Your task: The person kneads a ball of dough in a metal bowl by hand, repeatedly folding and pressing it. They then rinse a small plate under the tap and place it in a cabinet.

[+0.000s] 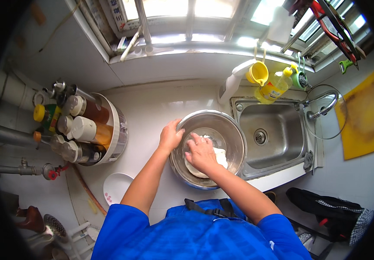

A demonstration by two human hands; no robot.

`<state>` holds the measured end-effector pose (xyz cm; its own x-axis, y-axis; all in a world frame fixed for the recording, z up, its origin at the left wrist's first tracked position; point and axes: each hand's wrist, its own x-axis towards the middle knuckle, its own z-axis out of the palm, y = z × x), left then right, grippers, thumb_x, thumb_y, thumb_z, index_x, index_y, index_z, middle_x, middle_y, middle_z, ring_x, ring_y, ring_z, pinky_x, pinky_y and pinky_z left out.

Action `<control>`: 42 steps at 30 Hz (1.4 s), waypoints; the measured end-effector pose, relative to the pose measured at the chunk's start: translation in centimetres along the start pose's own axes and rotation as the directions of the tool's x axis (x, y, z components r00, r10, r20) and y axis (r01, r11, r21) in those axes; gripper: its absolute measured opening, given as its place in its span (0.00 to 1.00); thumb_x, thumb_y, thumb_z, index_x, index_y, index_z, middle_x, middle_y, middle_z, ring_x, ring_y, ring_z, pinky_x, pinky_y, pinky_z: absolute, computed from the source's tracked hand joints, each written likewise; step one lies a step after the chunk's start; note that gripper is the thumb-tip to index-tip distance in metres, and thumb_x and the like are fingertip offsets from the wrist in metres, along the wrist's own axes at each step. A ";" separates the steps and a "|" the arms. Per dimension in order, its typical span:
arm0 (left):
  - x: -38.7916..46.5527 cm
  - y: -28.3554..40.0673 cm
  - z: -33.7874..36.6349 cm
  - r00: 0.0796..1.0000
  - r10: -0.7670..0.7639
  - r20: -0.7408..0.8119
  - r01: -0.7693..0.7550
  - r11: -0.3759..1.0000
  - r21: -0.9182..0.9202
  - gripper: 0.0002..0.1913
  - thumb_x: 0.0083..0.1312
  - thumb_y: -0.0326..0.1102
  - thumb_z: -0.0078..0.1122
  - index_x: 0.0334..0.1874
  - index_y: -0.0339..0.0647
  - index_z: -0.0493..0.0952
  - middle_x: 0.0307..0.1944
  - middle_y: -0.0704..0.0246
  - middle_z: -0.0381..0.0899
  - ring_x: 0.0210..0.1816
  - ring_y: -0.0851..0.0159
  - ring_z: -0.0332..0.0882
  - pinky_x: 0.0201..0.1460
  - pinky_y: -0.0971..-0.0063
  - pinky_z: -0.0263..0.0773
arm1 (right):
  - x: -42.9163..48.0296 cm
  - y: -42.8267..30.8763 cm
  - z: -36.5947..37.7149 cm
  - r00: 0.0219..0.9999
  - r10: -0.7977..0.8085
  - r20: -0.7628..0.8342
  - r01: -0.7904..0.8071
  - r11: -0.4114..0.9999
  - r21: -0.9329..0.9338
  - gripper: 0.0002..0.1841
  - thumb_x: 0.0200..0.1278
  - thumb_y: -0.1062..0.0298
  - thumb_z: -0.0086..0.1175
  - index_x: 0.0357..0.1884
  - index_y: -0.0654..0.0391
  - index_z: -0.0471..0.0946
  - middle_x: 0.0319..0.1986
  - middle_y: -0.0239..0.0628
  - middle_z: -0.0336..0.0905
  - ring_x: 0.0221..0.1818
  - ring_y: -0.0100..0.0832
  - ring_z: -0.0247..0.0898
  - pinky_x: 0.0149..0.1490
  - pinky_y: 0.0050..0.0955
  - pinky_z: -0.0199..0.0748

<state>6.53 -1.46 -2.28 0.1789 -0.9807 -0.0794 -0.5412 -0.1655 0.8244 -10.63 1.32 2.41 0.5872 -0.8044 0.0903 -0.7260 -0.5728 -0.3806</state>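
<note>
A stainless steel bowl (231, 135) stands on the counter in front of me, close against the left side of the sink. Inside it, in the lower part, lies a lump of white dough (221, 157). My left hand (170, 135) grips the bowl's upper left rim, thumb at the inner side. My right hand (201, 151) is inside the bowl on the dough, fingers apart and bent, with white bits on them. Part of the dough is hidden under this hand and forearm.
A white plate (117, 183) lies left of my left forearm. A round rack (122, 130) of seasoning bottles stands at the left. Right of the bowl are a steel sink (271, 130), a yellow dish soap bottle (273, 87) and a tap (326, 107). A barred window runs behind the counter.
</note>
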 end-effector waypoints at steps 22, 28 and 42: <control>-1.4 1.3 -1.0 1.000 0.014 0.004 -0.012 0.956 -0.293 0.22 0.58 0.23 0.51 0.57 0.35 0.75 0.51 0.54 0.80 0.54 0.50 0.78 0.59 0.65 0.71 | 3.5 3.3 6.2 0.991 -0.099 0.085 0.091 0.991 0.101 0.15 0.55 0.59 0.55 0.40 0.56 0.78 0.41 0.43 0.79 0.43 0.44 0.76 0.52 0.44 0.70; -1.0 1.5 -1.0 0.999 -0.018 -0.030 0.007 0.945 -0.327 0.21 0.56 0.23 0.54 0.54 0.37 0.76 0.48 0.54 0.80 0.52 0.46 0.77 0.58 0.61 0.71 | 6.3 3.5 6.6 0.992 -0.008 -0.122 0.023 0.993 0.118 0.11 0.59 0.60 0.54 0.25 0.55 0.79 0.26 0.39 0.79 0.31 0.43 0.77 0.42 0.40 0.74; -1.2 0.4 -0.5 0.998 -0.010 -0.070 -0.008 0.969 -0.248 0.21 0.56 0.25 0.57 0.54 0.36 0.77 0.50 0.55 0.79 0.54 0.50 0.77 0.60 0.64 0.70 | -6.5 3.7 -5.8 0.821 -0.086 0.565 0.083 0.996 0.031 0.40 0.63 0.38 0.51 0.69 0.57 0.63 0.70 0.48 0.58 0.73 0.48 0.51 0.74 0.51 0.46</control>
<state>6.48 -0.30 -1.53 0.2411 -0.9693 -0.0479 -0.3221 -0.1264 0.9382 -19.18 3.52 5.80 0.7463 -0.5216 -0.4134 -0.6635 -0.6323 -0.4000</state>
